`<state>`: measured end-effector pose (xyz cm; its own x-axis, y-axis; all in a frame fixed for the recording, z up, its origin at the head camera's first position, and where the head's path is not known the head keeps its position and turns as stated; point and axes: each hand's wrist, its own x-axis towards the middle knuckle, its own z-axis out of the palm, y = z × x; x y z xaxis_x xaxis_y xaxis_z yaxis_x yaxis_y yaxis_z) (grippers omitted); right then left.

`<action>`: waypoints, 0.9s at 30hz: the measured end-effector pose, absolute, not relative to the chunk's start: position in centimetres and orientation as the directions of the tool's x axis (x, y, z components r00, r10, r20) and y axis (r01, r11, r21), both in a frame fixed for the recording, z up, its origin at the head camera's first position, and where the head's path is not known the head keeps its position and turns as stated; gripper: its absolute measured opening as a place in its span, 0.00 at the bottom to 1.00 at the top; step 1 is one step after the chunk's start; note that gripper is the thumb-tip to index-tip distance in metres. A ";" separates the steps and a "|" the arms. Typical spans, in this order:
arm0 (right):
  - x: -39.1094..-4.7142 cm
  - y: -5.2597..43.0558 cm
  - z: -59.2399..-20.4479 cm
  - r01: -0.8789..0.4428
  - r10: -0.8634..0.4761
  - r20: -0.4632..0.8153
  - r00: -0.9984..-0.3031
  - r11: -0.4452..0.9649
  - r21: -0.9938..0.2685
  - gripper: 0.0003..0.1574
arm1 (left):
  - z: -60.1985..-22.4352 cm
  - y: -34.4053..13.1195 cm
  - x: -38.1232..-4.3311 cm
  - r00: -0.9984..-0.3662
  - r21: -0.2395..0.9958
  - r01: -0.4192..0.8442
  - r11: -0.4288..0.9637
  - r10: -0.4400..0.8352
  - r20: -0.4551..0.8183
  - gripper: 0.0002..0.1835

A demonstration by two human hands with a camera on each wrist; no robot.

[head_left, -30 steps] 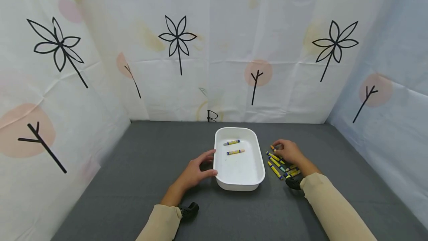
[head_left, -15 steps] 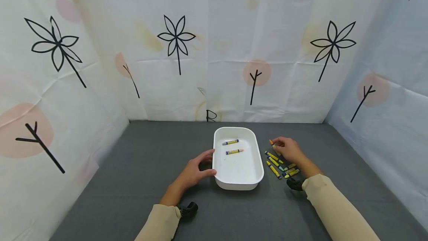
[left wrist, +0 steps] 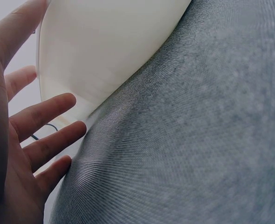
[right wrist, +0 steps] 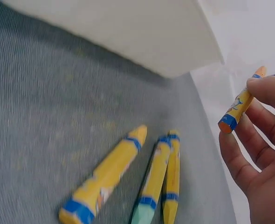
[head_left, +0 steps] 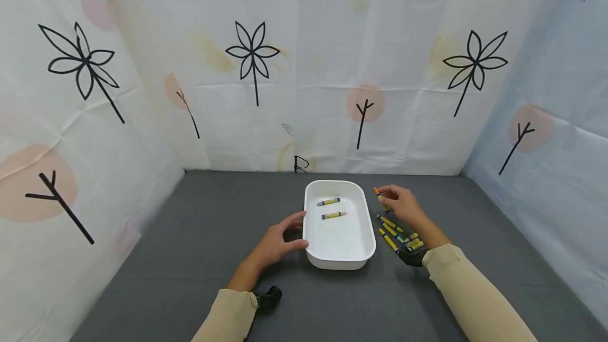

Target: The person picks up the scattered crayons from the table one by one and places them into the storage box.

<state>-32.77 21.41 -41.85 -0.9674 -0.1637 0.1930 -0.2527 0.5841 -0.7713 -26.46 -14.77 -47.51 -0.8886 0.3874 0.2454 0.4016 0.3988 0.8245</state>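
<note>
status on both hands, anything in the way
Right hand pinches slim yellow-wrapped orange wax crayon. Left hand touches left side of white oblong plastic tub. Nothing visible between crayon and tub.

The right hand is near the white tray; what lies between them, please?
The head view shows the orange crayon pinched by the right hand, then bare grey cloth before the tray.

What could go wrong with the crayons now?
The orange crayon, pinched in the right hand, could slip and drop. The black wrist device looks close to the loose crayons, so it might knock them. The left hand touches the edge of the white tray, so a push might slide it.
</note>
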 end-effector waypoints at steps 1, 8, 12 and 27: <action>-32.8 21.3 -41.8 -0.255 -0.164 0.197 -0.967 0.565 -0.784 0.19 | -47.5 -14.7 -26.5 -0.889 0.823 0.402 0.401 0.387 0.245 0.38; -33.0 20.0 -40.9 -0.268 -0.164 0.213 -0.963 0.508 -0.819 0.20 | -47.6 -14.6 -26.6 -0.886 0.829 0.404 0.385 0.389 0.252 0.37; -33.2 19.2 -40.5 -0.274 -0.186 0.208 -0.960 0.488 -0.828 0.21 | -47.5 -14.6 -26.5 -0.888 0.825 0.403 0.396 0.387 0.248 0.38; -34.3 15.1 -39.0 -0.300 -0.245 0.195 -0.950 0.538 -0.788 0.19 | -46.5 -14.5 -25.8 -0.887 0.833 0.403 0.379 0.385 0.255 0.37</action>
<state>-34.28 15.13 -38.96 -0.9499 -0.2446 0.1947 -0.2999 0.5377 -0.7880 -25.79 -14.48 -46.46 -0.8872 0.3847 0.2548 0.4035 0.3789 0.8328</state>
